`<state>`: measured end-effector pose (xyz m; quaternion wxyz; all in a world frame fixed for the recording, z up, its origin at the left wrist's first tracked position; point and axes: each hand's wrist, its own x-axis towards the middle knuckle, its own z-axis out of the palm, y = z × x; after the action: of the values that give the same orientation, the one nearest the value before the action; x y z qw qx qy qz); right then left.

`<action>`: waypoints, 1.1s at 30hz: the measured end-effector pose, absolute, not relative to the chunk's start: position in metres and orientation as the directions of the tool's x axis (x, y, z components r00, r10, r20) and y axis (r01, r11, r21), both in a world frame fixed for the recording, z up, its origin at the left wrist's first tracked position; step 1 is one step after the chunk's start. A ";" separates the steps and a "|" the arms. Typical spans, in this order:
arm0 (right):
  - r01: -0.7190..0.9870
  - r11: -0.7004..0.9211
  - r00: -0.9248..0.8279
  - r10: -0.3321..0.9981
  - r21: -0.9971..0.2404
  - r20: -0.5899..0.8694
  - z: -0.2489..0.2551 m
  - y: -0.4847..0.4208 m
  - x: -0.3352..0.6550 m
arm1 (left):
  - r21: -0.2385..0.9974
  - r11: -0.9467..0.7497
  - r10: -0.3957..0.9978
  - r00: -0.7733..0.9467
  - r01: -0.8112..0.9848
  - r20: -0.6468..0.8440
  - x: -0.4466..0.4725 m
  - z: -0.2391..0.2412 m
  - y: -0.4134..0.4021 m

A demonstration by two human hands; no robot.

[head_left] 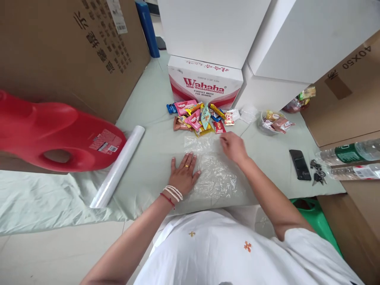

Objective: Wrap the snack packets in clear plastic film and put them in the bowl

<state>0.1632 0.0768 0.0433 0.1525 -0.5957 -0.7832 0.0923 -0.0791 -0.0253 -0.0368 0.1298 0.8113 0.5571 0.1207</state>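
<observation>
A crinkled sheet of clear plastic film (218, 178) lies flat on the pale green cloth (148, 158) in front of me. My left hand (184, 172) rests flat on the film's left edge, fingers spread, with a ring and bead bracelets at the wrist. My right hand (233, 146) reaches over the film's far right corner, fingers curled downward near it; what they grip, if anything, is hidden. Just beyond the film sits a pile of several wrapped snacks (198, 116).
A roll of clear film (118, 166) lies left, beside a red jug (59, 134). A Wahaha carton (204, 81) and white boxes stand behind the snacks. Right: a bowl of snacks (273, 122), a phone (299, 164), keys (317, 176), water bottles (350, 154).
</observation>
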 end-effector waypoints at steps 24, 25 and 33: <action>0.480 0.286 -0.651 0.750 -0.829 -0.119 0.081 0.117 0.158 | 0.312 -0.341 0.937 0.347 0.887 0.038 -0.079 -0.036 -0.028; 0.531 0.313 -0.700 0.685 -0.787 -0.200 0.075 0.108 0.158 | 0.308 -0.340 0.937 0.346 0.888 0.039 -0.078 -0.036 -0.030; 0.797 0.528 -0.553 0.833 -0.293 -0.002 0.021 0.044 0.132 | 0.313 -0.338 0.940 0.337 0.888 0.058 -0.076 -0.039 -0.034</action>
<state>0.1322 0.0442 0.0211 0.0692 -0.4678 -0.8714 0.1308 -0.0759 -0.0338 -0.0392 0.1132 0.8098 0.5642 0.1146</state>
